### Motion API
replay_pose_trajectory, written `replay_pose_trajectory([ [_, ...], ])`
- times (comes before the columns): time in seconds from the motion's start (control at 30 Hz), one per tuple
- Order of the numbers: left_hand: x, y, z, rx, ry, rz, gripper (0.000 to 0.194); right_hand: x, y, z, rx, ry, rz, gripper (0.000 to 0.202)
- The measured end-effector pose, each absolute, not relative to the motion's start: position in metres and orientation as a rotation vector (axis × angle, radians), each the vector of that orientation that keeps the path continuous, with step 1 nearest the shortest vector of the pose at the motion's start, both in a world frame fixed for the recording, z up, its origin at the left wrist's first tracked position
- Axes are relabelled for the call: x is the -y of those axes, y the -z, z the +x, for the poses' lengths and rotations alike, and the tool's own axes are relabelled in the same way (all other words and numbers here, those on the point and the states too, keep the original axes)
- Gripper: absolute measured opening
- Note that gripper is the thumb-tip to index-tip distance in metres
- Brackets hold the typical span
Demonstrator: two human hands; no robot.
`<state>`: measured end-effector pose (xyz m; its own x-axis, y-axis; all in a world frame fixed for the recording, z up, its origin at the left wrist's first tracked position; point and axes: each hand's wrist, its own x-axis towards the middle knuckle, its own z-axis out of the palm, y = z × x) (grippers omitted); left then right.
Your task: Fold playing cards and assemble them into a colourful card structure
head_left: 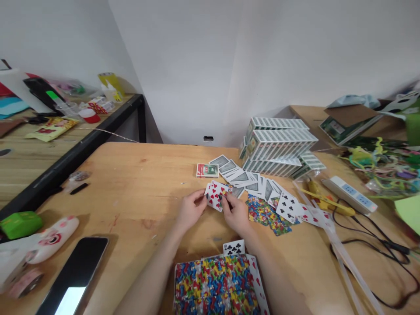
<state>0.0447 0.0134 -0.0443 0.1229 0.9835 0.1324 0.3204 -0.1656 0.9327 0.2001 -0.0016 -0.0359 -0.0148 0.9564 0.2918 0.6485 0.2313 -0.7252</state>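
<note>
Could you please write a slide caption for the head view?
Left hand and right hand hold playing cards over a wooden table, near striped boxes.

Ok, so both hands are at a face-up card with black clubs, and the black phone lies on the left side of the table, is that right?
Not quite: the head view shows red hearts, not black clubs, on the face-up card between the left hand and right hand. The black phone does lie on the table's left side.

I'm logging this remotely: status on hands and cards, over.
Left hand and right hand gripping white, red-heart playing cards. Grey-backed rectangular cards spread just beyond. Multicolour-backed cards in rows nearer camera.
</note>
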Motion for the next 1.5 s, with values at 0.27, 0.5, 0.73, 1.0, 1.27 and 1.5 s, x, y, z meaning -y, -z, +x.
replay_pose_trajectory([
  [0.27,-0.011,0.043,0.048,-1.259,-1.016,1.557,0.020,0.004,0.040,0.202,1.763,-0.493,-1.451,0.032],
  [0.5,-0.007,0.038,0.053,-1.489,-1.025,1.824,0.020,0.007,0.037,0.200,1.803,-0.636,-1.411,0.029],
  [0.73,-0.009,0.038,0.053,-1.410,-1.132,1.797,0.026,0.004,0.042,0.200,1.638,-0.661,-1.462,0.027],
  [1.0,-0.012,0.041,0.052,-1.349,-1.113,1.664,0.024,0.005,0.039,0.198,1.732,-0.528,-1.459,0.031],
  [1.27,-0.010,0.040,0.054,-1.454,-1.127,1.774,0.023,0.008,0.043,0.191,1.615,-0.949,-1.437,0.033],
  [1.5,-0.007,0.036,0.054,-1.304,-1.253,1.626,0.028,0.003,0.037,0.196,1.200,-1.416,-1.251,0.030],
])
